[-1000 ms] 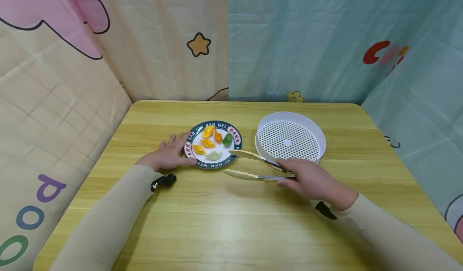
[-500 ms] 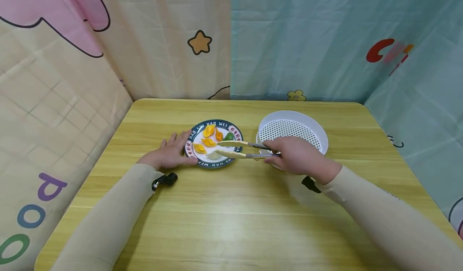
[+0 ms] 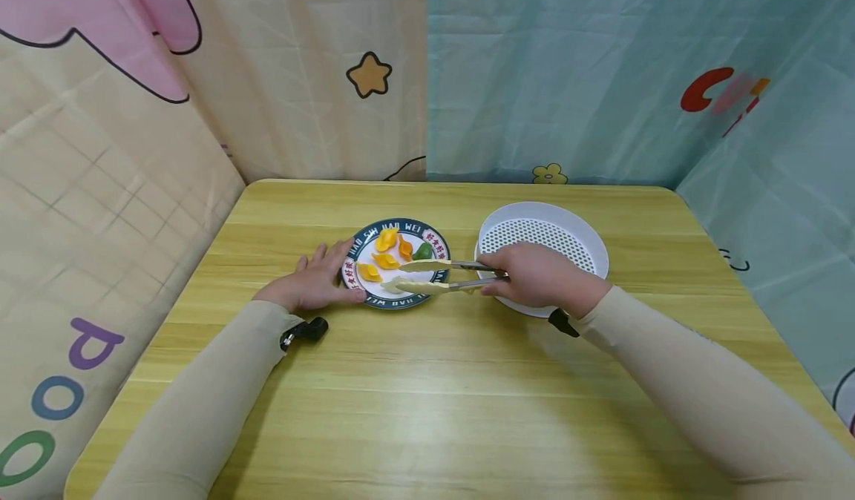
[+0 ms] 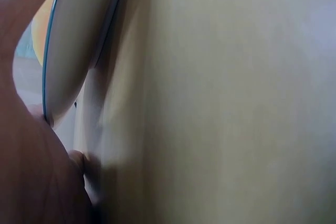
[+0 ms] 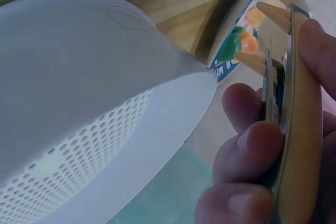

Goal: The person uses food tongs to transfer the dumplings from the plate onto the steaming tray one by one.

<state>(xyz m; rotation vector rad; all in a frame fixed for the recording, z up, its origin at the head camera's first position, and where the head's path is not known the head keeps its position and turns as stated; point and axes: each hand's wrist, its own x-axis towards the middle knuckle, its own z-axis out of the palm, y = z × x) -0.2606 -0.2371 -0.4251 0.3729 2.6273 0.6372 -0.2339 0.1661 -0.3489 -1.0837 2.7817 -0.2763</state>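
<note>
My left hand [image 3: 317,279] rests on the left side of a round plate [image 3: 354,244] with a dark patterned rim, its fingers spread and its thumb on the front edge. On the plate lie several small dumplings: yellow and orange ones [image 3: 386,239], a green one [image 3: 424,251] and a white one [image 3: 389,285]. My right hand [image 3: 537,279] grips a pair of tongs [image 3: 427,288] with cream, scalloped tips. Those tips are spread apart over the plate and partly cover the white dumpling; whether they touch it I cannot tell. In the right wrist view, fingers curl round the tongs [image 5: 302,129].
A round white steamer basket [image 3: 490,227] with a perforated base stands right of the plate, partly behind my right hand. The wooden table [image 3: 401,396] is bordered by printed curtains [image 3: 554,77] at the back and sides.
My right hand has moved left and away from me with the tongs, bringing their tips from the plate's right edge over the white dumpling. The tips are closer together. My left hand stays on the plate.
</note>
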